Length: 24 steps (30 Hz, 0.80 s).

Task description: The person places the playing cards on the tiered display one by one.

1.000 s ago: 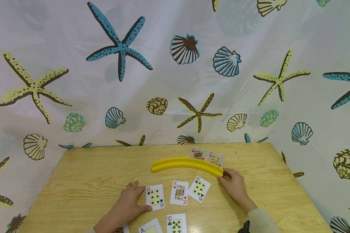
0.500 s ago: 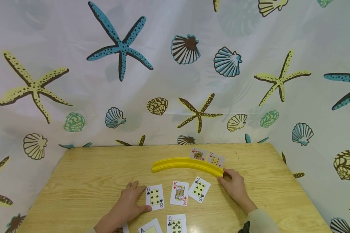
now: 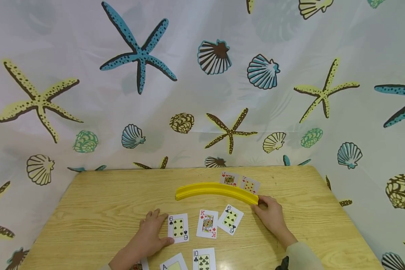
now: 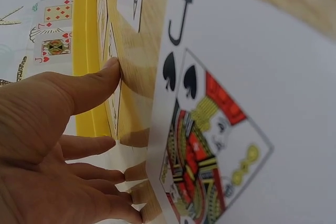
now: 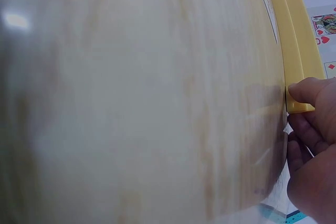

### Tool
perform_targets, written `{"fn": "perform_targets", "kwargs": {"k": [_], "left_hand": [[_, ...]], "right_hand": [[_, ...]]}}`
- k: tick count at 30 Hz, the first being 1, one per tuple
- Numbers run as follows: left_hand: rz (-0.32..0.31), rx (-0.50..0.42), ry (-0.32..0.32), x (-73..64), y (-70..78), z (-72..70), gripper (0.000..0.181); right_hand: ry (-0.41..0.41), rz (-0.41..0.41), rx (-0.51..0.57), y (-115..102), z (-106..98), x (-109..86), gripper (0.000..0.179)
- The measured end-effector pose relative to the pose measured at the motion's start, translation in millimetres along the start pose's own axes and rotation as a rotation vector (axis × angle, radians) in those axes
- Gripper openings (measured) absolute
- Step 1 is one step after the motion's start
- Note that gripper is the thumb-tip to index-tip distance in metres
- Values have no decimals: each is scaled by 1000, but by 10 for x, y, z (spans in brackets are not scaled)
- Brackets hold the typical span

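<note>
My left hand (image 3: 150, 234) lies on the table beside the six of spades (image 3: 178, 228), its thumb at the card's lower left corner and a fingertip near the upper left one. Its fingers are spread and relaxed in the left wrist view. At the right end of the curved yellow card holder (image 3: 216, 188), my right hand (image 3: 270, 214) pinches the tip between thumb and fingers. The jack of hearts (image 3: 229, 179) and the seven of diamonds (image 3: 249, 185) stand upright in the holder.
Face up lie the king of diamonds (image 3: 207, 224), six of clubs (image 3: 231, 219), ten of clubs (image 3: 204, 258) and an ace (image 3: 174, 262). A jack of spades (image 4: 231, 103) lies near my left wrist. A patterned curtain (image 3: 195, 90) hangs behind the wooden table (image 3: 114, 195).
The six of spades has slid very slightly left along with my left hand. My right hand keeps its grip on the holder's end, unmoved.
</note>
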<state>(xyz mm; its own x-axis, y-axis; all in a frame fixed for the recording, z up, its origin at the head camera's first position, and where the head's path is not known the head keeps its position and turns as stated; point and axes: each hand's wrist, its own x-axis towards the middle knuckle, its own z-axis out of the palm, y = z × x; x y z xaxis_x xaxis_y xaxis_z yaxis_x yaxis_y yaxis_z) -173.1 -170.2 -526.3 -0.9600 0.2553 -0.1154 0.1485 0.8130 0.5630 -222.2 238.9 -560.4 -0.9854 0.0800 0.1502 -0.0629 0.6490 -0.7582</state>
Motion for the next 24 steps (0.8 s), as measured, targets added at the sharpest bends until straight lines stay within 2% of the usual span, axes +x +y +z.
{"fn": "perform_targets", "kwargs": {"k": [13,24], "left_hand": [[-10,-5,1,19,11,13,75],[-24,4,-15,26,53,14,81]], "right_hand": [[4,-6,-1,0,10,1,37],[4,-8,-2,-7,9,2,37]]}}
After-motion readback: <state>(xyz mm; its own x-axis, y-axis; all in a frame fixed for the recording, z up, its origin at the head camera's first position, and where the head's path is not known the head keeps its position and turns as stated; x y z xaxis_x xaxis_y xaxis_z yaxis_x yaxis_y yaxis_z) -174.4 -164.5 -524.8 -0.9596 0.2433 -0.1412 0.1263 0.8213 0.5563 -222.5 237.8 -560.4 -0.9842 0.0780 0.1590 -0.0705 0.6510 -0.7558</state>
